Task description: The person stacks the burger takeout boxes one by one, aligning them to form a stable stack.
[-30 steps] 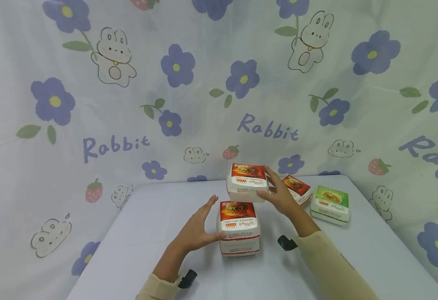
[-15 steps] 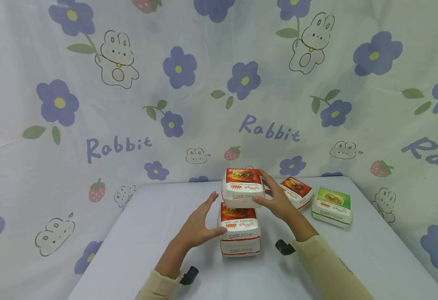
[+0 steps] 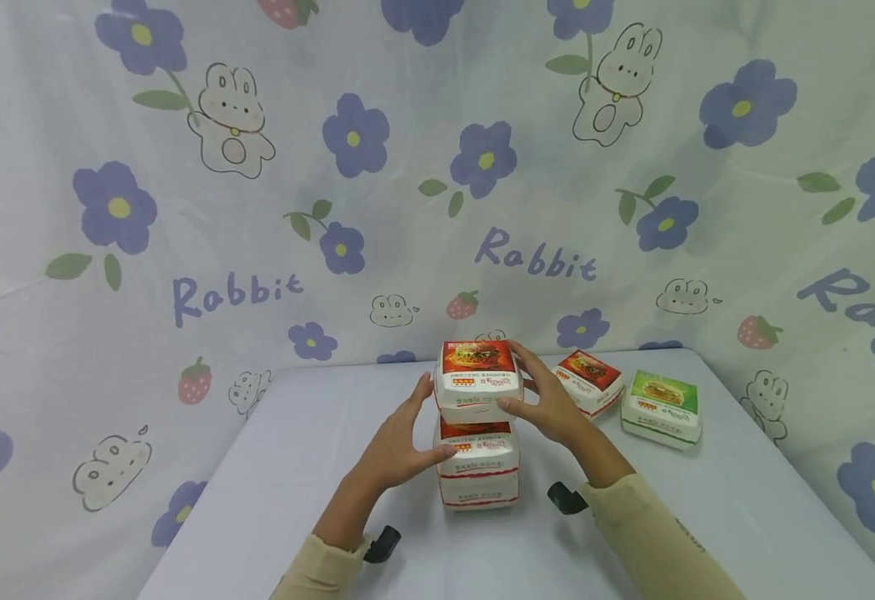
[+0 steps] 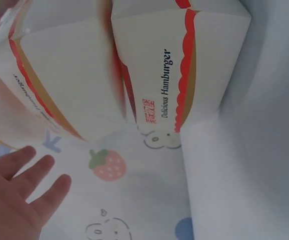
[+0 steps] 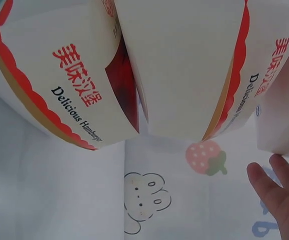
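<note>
Right fingers (image 3: 531, 361) gripping box (image 3: 477, 385), table edge (image 3: 355, 367) behind

Access runs over the table (image 3: 280, 467) left of the left hand (image 3: 396, 446). The right hand (image 3: 550, 408) and box stack (image 3: 478, 488) block the centre; an angled red-topped box (image 3: 592, 373) and green-topped box (image 3: 661, 408) obstruct the right.

Left forearm (image 3: 343, 512), right forearm (image 3: 608, 458) both forward, angled inward. Left grip (image 3: 396, 448): fingers extended, thumb spread away. Right grip (image 3: 552, 408): slightly higher, thumb opposing fingers, pinching.
</note>
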Demonstrator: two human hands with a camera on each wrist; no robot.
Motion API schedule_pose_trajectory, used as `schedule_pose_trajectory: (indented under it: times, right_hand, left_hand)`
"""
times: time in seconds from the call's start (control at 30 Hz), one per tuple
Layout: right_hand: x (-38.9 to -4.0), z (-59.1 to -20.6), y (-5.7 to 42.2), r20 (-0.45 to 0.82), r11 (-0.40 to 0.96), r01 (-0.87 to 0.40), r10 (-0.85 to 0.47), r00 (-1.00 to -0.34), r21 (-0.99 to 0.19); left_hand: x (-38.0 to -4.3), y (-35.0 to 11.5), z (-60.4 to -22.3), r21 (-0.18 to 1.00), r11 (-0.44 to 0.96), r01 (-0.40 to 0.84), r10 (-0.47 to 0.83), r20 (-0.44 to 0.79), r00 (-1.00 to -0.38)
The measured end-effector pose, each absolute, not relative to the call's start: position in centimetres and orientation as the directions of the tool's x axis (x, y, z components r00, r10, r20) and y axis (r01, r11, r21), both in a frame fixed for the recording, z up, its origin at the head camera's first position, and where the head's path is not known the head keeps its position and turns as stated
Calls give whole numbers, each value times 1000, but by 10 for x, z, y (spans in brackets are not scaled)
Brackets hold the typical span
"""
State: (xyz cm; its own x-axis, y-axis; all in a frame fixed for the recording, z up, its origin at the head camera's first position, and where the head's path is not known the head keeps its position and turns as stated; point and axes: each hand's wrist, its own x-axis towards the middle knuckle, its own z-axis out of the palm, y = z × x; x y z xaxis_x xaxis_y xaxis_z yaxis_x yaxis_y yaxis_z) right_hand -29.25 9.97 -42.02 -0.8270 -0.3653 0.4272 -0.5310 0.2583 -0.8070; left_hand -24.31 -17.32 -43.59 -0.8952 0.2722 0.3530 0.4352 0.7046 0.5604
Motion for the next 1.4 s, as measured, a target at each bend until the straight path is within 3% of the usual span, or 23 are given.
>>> schedule_pose_trajectory:
  times: [0.33,0.73,1.4]
  right_hand:
    - [-287,-418,99,406,269,-527,-396,-824,-806]
    - [-285,-419,102,436,235,-580,-462,-772,-780]
    - [-272,-419,104,410,297,-579,-471,-781,-759]
  left_hand:
    - [-248,-173,-434,523,710,472,274,413,-869]
    - [-247,-174,-434,515,710,481,272,429,-861]
    - [-234,-177,-433,517,687,511,307,431,-849]
